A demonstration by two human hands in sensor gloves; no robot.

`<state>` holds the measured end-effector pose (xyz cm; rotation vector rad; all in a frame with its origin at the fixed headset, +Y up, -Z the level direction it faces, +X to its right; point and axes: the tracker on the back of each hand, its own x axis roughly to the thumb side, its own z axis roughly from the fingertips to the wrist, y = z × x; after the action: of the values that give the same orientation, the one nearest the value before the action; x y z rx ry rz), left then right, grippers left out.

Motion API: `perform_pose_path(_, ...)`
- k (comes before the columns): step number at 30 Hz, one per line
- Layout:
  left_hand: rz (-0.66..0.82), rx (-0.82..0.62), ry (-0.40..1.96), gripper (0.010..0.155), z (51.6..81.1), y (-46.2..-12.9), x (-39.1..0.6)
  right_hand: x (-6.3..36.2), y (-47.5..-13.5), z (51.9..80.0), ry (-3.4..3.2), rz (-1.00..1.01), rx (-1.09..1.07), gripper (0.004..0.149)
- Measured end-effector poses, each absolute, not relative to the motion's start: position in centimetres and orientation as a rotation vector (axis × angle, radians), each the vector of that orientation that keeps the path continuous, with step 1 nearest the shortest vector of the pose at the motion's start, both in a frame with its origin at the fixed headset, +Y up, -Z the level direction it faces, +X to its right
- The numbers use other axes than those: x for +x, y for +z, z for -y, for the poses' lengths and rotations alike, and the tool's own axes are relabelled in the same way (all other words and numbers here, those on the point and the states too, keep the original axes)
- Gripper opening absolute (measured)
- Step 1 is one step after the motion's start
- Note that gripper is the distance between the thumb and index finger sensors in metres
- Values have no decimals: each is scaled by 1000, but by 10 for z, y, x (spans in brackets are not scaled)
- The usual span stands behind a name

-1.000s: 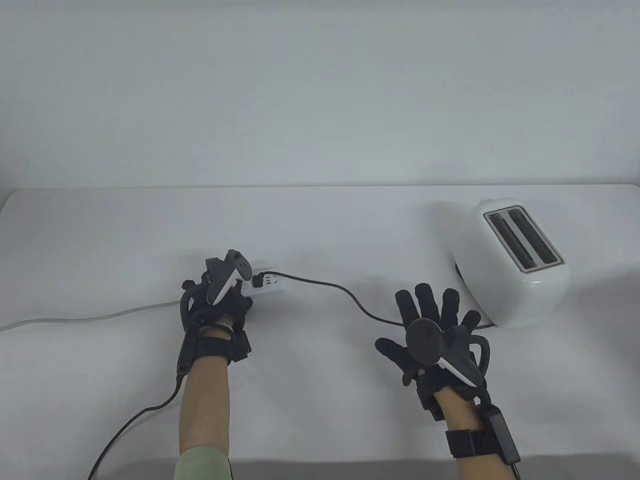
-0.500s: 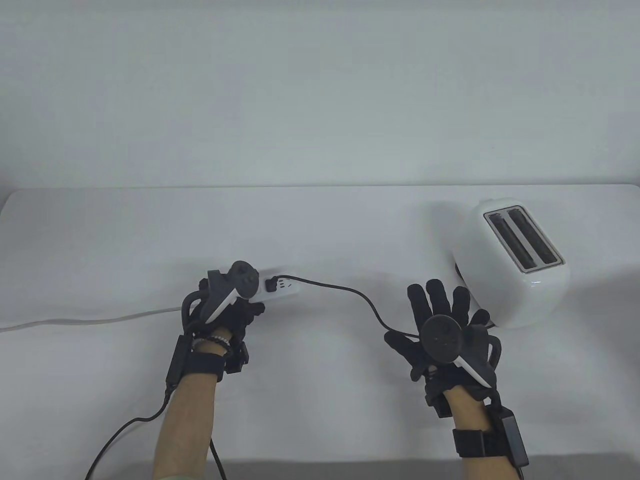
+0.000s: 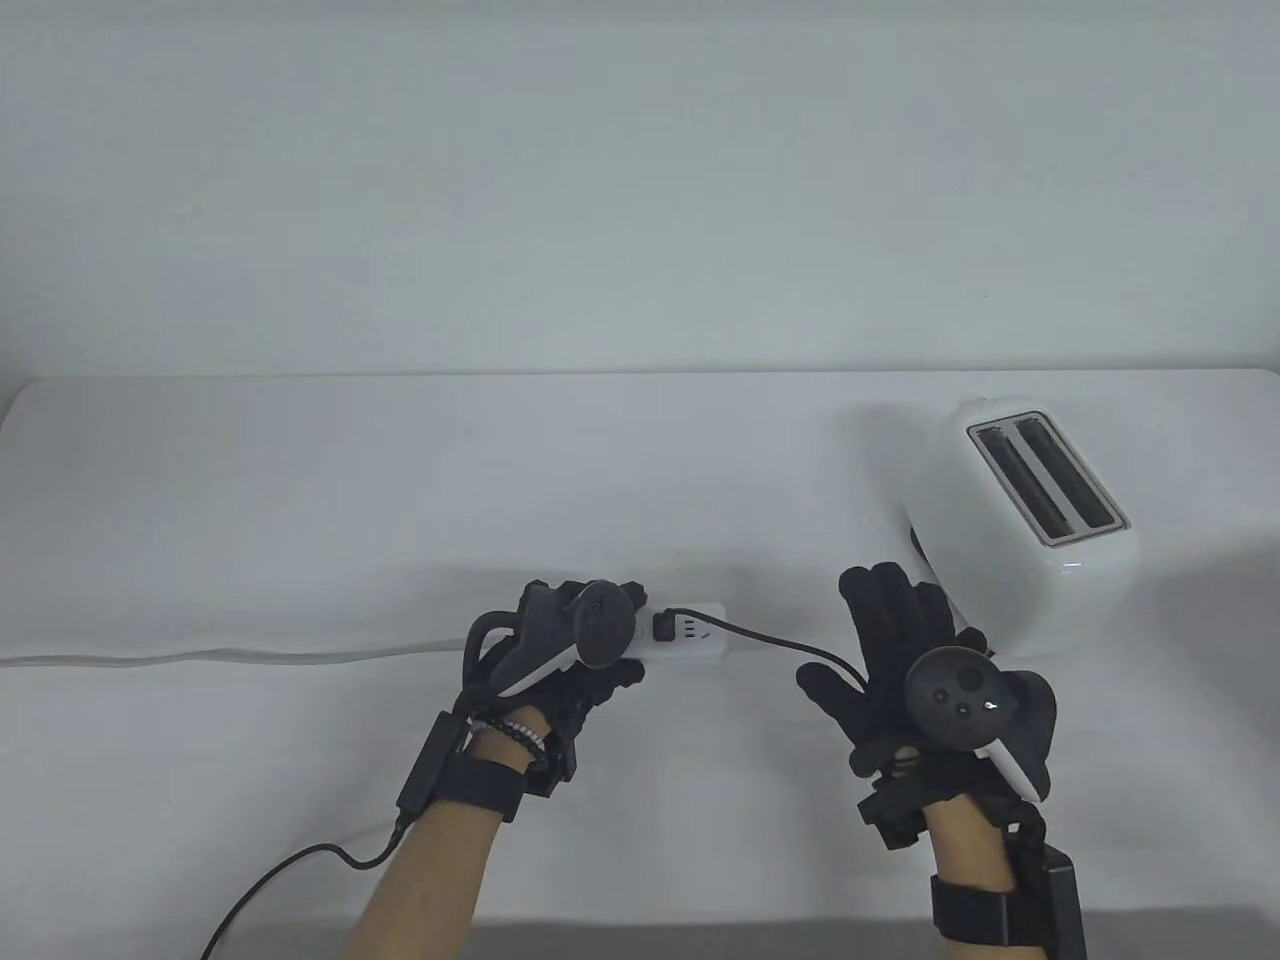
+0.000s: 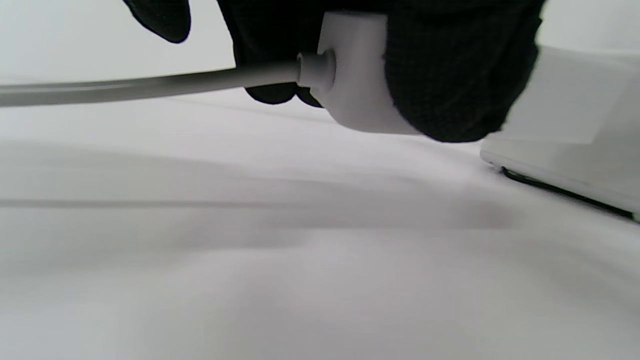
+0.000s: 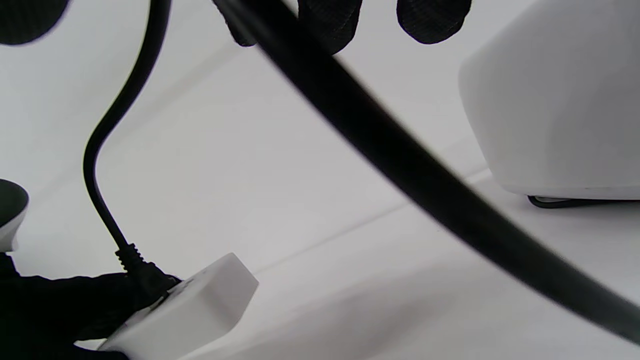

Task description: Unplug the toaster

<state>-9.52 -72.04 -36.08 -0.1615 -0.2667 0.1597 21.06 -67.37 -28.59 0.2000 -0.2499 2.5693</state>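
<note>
A white toaster (image 3: 1020, 530) stands at the right of the table. Its black cord (image 3: 770, 640) runs left to a black plug (image 3: 664, 627) seated in a white power strip (image 3: 690, 638). My left hand (image 3: 570, 650) grips the strip's left end; in the left wrist view the gloved fingers (image 4: 450, 75) wrap the strip (image 4: 355, 70). My right hand (image 3: 890, 650) is open with fingers spread, just left of the toaster, over the cord. In the right wrist view the cord (image 5: 400, 150) passes under the fingertips (image 5: 430, 20), and the plug (image 5: 145, 275) sits in the strip (image 5: 195, 305).
The strip's white supply cable (image 3: 200, 658) runs left across the table to its left edge. A thin black glove wire (image 3: 290, 870) trails off the front edge by my left forearm. The wall rises behind the table's far edge.
My left hand has dragged the power strip to the right and nearer the front, slackening the black cord. My right hand has drifted right and slightly nearer, still open.
</note>
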Motion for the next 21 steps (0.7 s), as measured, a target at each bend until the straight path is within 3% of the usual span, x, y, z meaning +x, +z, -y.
perform_pose_path(11, 173, -239, 141, 83, 751, -377, -60, 210, -285, 674, 2578, 235, 209, 97)
perform_pose_path(16, 135, -301, 140, 82, 772, -381, -59, 210, -288, 677, 2605, 197, 205, 97)
perform_pose_path(21, 131, -294, 129, 81, 776, -379, -59, 202, -286, 671, 2690, 253, 234, 94)
